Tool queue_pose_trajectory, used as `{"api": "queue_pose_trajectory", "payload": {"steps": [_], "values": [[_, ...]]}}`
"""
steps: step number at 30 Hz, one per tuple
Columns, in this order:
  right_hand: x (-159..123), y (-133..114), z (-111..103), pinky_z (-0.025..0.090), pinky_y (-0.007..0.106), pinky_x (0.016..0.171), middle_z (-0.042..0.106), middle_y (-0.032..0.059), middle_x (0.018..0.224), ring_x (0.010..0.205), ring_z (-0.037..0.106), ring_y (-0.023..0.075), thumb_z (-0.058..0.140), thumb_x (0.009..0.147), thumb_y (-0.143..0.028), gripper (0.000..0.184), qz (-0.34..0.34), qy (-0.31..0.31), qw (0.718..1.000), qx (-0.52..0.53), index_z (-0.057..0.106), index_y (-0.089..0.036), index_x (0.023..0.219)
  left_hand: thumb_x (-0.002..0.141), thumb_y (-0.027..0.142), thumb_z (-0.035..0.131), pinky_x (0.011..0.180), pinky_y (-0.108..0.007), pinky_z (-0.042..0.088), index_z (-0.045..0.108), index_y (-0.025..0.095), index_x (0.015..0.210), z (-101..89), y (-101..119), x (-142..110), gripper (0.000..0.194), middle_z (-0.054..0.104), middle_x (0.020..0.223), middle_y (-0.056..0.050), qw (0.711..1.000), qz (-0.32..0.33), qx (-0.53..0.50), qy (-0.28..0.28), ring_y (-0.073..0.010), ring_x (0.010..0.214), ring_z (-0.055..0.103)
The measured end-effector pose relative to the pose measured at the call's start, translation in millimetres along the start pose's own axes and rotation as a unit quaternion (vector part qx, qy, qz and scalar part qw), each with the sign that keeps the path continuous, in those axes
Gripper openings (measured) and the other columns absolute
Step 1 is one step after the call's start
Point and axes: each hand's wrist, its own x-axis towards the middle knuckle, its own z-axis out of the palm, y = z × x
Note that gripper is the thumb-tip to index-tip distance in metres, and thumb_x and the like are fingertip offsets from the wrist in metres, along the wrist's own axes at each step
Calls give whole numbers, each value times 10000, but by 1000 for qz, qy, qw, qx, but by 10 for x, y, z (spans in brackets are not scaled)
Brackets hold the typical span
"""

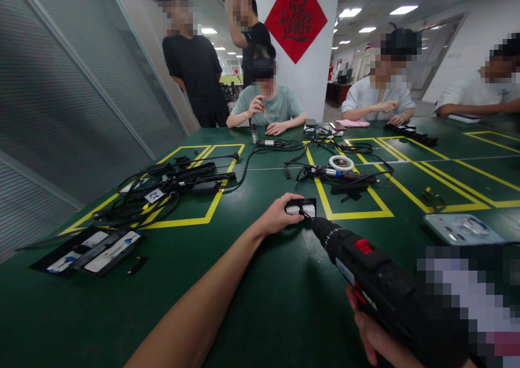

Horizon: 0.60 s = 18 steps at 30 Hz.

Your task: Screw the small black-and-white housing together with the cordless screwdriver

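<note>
My right hand [376, 333] is wrapped round the handle of a black cordless drill [385, 278] with a red switch on top. The drill points away from me to the left, its thin bit reaching a small black plate with white patches [310, 209]. Whether the bit touches the plate or a screw in it, I cannot tell. My left hand [278, 215] grips that plate by its left and near edges, thumb and fingers closed on it. The plate is on or just above the green table [260, 281].
Tangled black cables and bars [182, 181] lie at left, near flat packets [105, 249]. A white ring [341, 163] and a corded screwdriver [325, 171] lie ahead. A phone [461, 229] is at right. Co-workers [272, 105] sit across the table; two people [195, 70] stand behind.
</note>
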Motion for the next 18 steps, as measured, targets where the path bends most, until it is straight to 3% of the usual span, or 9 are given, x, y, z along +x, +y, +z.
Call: {"api": "queue_pose_trajectory", "payload": {"steps": [5,12,18], "values": [[-21,-201,-15,432,207,340,619,-6,690,335,504,82,624,658,-279,163,21,-16,999,33,618,-258,820,652,225,656,741,-270,439,526,170,1133,-6,5,-6,501,578,1000,-52,1000,-3,0,-2,-137,795,546],[-132,-578,-113,501,238,423,621,-15,668,409,565,118,631,679,-271,182,53,-28,997,52,595,-281,857,649,217,662,734,-255,434,531,175,1131,-3,0,-6,501,581,980,-41,1000,1,8,3,-130,784,542],[-99,-540,-94,472,230,386,605,-4,765,387,521,85,679,615,-282,206,45,-17,997,68,598,-262,804,643,217,664,733,-257,437,529,170,1129,3,-4,-2,506,581,978,-44,1000,-3,-3,3,-132,786,543]]}}
